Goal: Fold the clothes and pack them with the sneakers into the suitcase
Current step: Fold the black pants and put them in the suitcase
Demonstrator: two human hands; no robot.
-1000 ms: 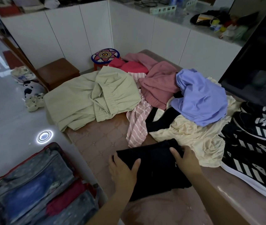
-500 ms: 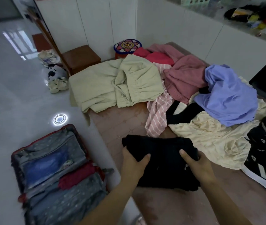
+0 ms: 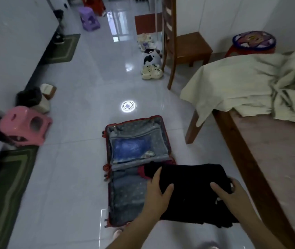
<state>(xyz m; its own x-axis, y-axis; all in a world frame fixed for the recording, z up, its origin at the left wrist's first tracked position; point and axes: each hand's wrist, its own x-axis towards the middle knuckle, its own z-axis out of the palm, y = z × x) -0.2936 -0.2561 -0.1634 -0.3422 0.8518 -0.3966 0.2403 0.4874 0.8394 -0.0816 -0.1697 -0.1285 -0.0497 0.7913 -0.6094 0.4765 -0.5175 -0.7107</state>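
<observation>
Fingers (image 3: 157, 177) of left hand (image 3: 155, 194) and right hand (image 3: 233, 194) clasp opposite sides of the folded black garment (image 3: 191, 186) over the suitcase (image 3: 128, 198).

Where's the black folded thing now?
The black garment is low in the head view, held by the left hand and right hand over the near half of the open suitcase, left of the wooden platform.

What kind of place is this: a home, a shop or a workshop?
Most likely a room in a private home. A low wooden bed or bench carries a crumpled pale green garment, fluffy cream house slippers lie on the white tiled floor, and a pink plastic stool sits near the wall.
</observation>
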